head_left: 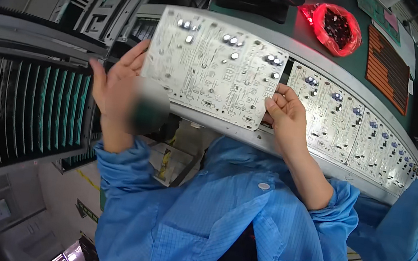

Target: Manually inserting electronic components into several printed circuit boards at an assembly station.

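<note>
A large white circuit board panel [196,70], studded with small capacitors and other parts, is tilted in front of me over the conveyor rail. My right hand [289,112] pinches its right edge, thumb on top and fingers curled at the side. At the left edge is my left hand [120,78], fingers stretched along the board and thumb spread away from it. The fingertips partly pass behind the board, so how much they support it is hidden. A blurred round patch covers part of the left palm and wrist.
More white boards [328,115] stand in a row along the rail to the right, near a neighbour's blue sleeve [403,232]. Behind lie a red bag of small dark parts [335,31] and a brown slatted tray [387,70]. A slotted rack [25,110] stands left.
</note>
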`<act>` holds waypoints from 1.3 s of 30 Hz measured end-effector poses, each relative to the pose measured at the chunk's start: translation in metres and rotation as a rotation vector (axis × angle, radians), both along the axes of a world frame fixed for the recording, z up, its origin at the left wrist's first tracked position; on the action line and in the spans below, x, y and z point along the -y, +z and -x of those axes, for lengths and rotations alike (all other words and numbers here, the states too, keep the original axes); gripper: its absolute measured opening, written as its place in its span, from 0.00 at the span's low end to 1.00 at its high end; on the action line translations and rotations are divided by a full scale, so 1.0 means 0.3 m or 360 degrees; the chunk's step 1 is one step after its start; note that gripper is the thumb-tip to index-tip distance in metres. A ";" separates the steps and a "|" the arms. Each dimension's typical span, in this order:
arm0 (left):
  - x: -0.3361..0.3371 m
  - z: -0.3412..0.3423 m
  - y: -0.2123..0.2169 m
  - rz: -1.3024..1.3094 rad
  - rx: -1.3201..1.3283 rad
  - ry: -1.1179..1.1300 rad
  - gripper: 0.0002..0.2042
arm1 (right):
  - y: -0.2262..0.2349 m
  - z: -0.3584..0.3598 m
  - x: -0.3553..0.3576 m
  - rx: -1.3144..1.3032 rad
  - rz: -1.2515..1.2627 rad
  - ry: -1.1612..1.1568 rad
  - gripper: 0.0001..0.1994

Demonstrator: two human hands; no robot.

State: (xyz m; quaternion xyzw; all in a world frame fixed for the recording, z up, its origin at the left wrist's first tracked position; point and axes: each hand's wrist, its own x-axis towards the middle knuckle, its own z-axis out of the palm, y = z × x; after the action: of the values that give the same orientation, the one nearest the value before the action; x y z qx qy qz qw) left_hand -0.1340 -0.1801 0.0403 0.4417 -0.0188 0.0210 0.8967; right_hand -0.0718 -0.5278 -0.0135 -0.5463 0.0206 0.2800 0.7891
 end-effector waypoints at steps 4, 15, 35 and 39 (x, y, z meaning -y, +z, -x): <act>-0.015 -0.114 -0.026 -0.0663 -0.0566 -0.0119 0.43 | 0.023 -0.017 -0.045 -0.0019 0.0462 0.0030 0.14; 0.066 -0.208 -0.118 -0.0995 -0.0805 0.0202 0.37 | -0.047 -0.047 -0.070 0.0049 0.0680 0.0036 0.16; 0.039 -0.181 -0.228 -0.0826 -0.0691 0.0144 0.29 | 0.139 0.002 0.041 0.0862 0.1097 0.0035 0.23; 0.048 -0.151 -0.228 -0.0920 -0.0716 0.0164 0.30 | 0.244 -0.141 0.259 0.0851 0.1408 -0.0009 0.14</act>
State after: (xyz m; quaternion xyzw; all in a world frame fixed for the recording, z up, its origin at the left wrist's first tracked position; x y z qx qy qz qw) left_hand -0.0886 -0.1946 -0.0282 0.6706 0.1960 -0.0377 0.7144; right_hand -0.0294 -0.6054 0.0598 -0.8802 -0.0639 0.0931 0.4610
